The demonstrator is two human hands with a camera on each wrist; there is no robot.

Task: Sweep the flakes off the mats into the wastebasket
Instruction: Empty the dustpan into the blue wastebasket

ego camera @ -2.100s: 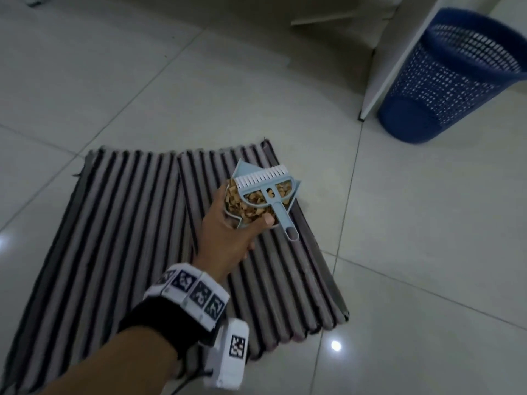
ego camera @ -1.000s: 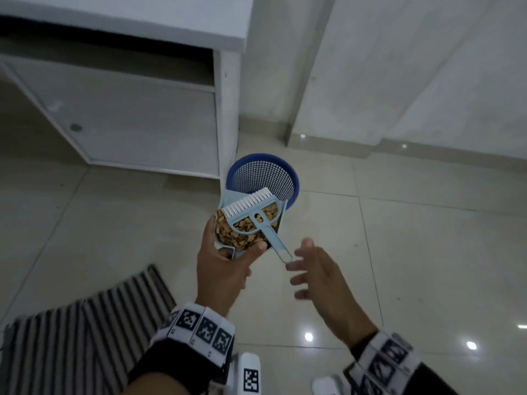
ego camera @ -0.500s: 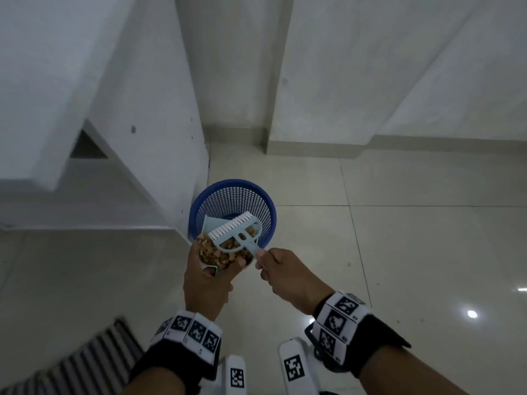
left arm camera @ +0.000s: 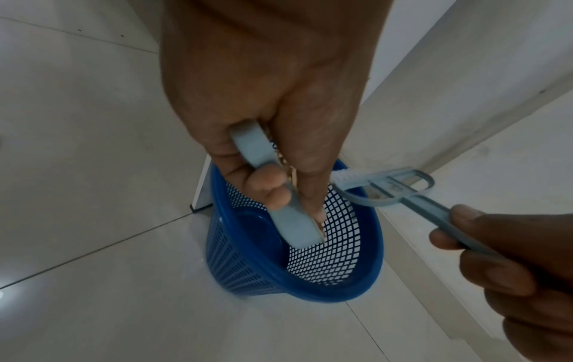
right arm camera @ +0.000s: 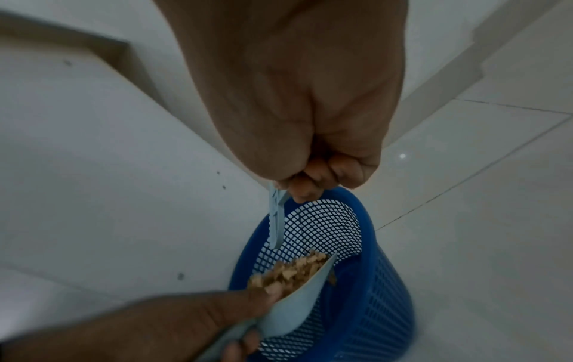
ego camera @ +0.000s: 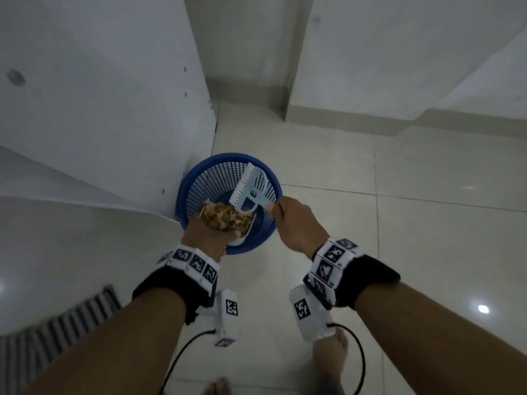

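A blue mesh wastebasket (ego camera: 265,236) (left arm camera: 334,291) (right arm camera: 381,281) stands on the tiled floor beside a white cabinet. My left hand (ego camera: 206,233) (left arm camera: 272,151) grips a pale blue dustpan (ego camera: 242,238) (left arm camera: 288,218) (right arm camera: 297,303) heaped with brown flakes (ego camera: 225,219) (right arm camera: 291,271), held over the basket's near rim. My right hand (ego camera: 296,223) (right arm camera: 313,176) pinches the handle of a pale blue hand brush (ego camera: 249,189) (left arm camera: 387,188) (right arm camera: 276,218), lifted off the pan and hanging above the basket's opening. One striped mat (ego camera: 54,334) shows at the lower left.
The white cabinet side (ego camera: 114,109) stands right against the basket on the left. A wall and skirting (ego camera: 370,121) run behind. Bare feet (ego camera: 330,357) stand on the tiles below my wrists, with a black cable looping near them.
I carried the loaded dustpan from the mat to the basket. My right hand came in, took the brush's handle and lifted the brush off the flakes.
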